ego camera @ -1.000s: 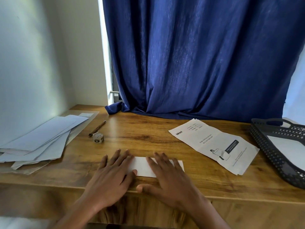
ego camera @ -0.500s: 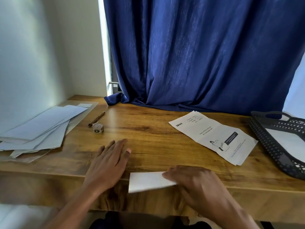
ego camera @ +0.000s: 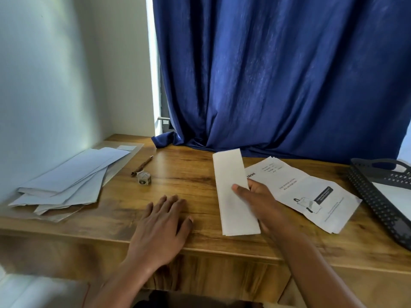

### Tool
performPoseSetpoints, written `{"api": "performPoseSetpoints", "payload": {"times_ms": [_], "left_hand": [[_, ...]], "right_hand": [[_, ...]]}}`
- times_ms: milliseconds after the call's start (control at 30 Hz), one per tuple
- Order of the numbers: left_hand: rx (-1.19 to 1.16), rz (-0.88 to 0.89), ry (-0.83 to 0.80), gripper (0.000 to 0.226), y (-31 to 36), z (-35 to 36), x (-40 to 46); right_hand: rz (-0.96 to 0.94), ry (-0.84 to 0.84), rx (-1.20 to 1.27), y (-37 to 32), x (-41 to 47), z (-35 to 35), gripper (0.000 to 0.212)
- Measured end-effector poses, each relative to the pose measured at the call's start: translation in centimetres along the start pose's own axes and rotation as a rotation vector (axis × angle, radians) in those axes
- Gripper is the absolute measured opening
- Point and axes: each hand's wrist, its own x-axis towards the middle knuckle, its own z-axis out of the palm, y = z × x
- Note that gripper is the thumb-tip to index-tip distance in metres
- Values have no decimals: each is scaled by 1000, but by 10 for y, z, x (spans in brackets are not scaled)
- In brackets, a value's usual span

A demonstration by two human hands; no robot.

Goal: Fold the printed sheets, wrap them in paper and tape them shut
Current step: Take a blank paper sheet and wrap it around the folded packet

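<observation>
I note the right hand [ego camera: 259,197] pinching the folded sheet [ego camera: 233,192] upright, printed sheets [ego camera: 311,194] at its 3 o'clock, while the left hand [ego camera: 163,221] rests flat, fingers relaxed, on the table [ego camera: 189,174].

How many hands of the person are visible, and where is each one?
2. The left hand lies flat on the wooden desk near its front edge. The right hand holds the folded white sheet above the desk, beside the printed sheets.
</observation>
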Motion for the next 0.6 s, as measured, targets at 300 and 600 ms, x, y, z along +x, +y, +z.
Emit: {"api": "performPoseSetpoints", "payload": {"times_ms": [300,600], "left_hand": [[-99,14,12,61,0,-1,0],[-619,-95,327,29,-70,-60,17]], "right_hand": [[8,22,-127,20,7,17,25],[-20,69,-178,30,11,15,37]]}}
